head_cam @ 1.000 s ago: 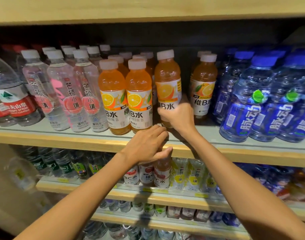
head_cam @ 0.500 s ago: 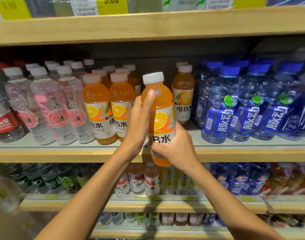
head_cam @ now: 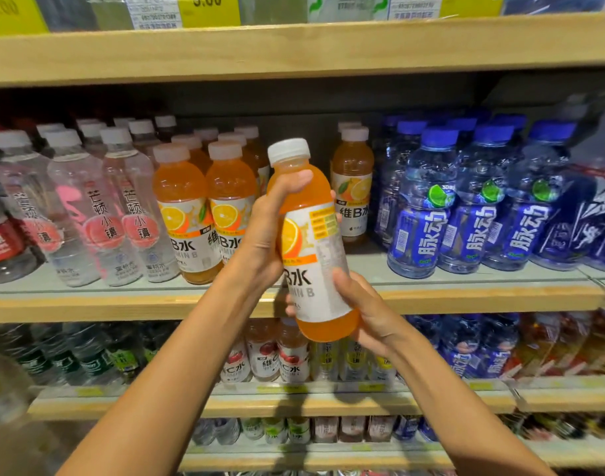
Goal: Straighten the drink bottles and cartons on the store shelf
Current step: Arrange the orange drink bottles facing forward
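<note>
Clear ribbed plastic bottles (head_cam: 98, 214) w/ pink labels stand well left of the held bottle (head_cam: 314, 242); smooth orange bottles (head_cam: 187, 214) stand just left of it. Left hand (head_cam: 266, 231) wraps its shoulder, right hand (head_cam: 366, 310) grips its base. It's tilted, in front of the wood-edged shelf (head_cam: 88, 305). Blue-capped bottles (head_cam: 466, 207) stand to its right.
</note>
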### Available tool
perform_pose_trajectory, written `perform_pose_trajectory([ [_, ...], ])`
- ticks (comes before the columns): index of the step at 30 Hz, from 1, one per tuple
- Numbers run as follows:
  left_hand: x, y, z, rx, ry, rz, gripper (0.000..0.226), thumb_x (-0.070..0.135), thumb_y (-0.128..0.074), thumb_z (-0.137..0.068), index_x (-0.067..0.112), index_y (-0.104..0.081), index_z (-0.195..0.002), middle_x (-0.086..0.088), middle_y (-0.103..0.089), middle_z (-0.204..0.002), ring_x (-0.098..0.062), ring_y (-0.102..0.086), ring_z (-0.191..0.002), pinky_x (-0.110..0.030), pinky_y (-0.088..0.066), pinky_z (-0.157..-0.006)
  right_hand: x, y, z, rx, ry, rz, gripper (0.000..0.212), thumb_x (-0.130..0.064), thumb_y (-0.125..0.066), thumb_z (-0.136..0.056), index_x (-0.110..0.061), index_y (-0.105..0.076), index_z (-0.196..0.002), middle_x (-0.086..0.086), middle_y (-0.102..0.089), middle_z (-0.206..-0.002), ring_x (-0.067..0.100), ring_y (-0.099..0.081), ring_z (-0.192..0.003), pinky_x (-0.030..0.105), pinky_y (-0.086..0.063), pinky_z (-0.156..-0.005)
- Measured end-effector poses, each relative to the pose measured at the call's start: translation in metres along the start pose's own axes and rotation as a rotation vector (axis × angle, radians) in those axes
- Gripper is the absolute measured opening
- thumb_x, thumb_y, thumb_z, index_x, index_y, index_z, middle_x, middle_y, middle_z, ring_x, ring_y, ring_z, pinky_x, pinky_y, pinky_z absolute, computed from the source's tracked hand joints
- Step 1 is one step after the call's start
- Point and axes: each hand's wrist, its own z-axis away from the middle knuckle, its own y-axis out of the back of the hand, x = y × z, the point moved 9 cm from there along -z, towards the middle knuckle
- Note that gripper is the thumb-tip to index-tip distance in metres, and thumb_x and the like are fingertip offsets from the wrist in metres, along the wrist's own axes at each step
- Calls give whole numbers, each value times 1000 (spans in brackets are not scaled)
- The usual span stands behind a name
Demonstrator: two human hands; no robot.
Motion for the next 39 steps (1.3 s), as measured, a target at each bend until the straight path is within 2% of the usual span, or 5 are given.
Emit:
perform_pose_trajectory([
  [8, -19, -35, -4, -510, 241, 537, 63, 31, -84, -60, 6, -54, -110, -11, -65, -94, -27, -67, -79, -35, -57, -75, 10, -48, 9, -394, -115, -319, 68, -41, -78, -71, -7, -50, -123, 14, -62, -98, 24, -65, -83, 33, -56, -73],
  [18, 9, 22, -12, 161, -264, -453, 24, 36, -49, -98, 17, -61, -90, 11, -67, -72, -1, -64, -68, -15, -50, -62, -10, 29, 16, 359, 136, 270, 67, -37, -80, -55, -12, -60, -113, 8, -72, -99, 26, -69, -89, 36, -57, -75],
  [25, 0, 1, -3, 333, -258, -597, 50, 56, -71, -76, 28, -53, -113, 12, -64, -101, 4, -64, -87, -12, -49, -68, -18, 30, 27, 730, 251, 753, 54, -29, -81, -70, -17, -44, -109, -7, -66, -88, 6, -63, -76, 26, -53, -60],
  [31, 6, 12, -1, 506, -313, -572, 51, 38, -83, -69, 17, -61, -110, 6, -67, -96, -4, -65, -85, -17, -51, -68, -9, 17, 29, 638, 318, 736, 59, -24, -78, -74, -24, -39, -118, -10, -63, -101, 1, -62, -87, 20, -53, -67],
  [39, -34, -4, -11, -62, 201, 208, 42, 22, -81, -61, 8, -65, -98, -9, -69, -89, -22, -68, -74, -32, -56, -68, 16, -2, 25, -83, -102, -361, 81, -50, -77, -70, -4, -52, -132, 26, -62, -118, 36, -64, -102, 43, -53, -91],
])
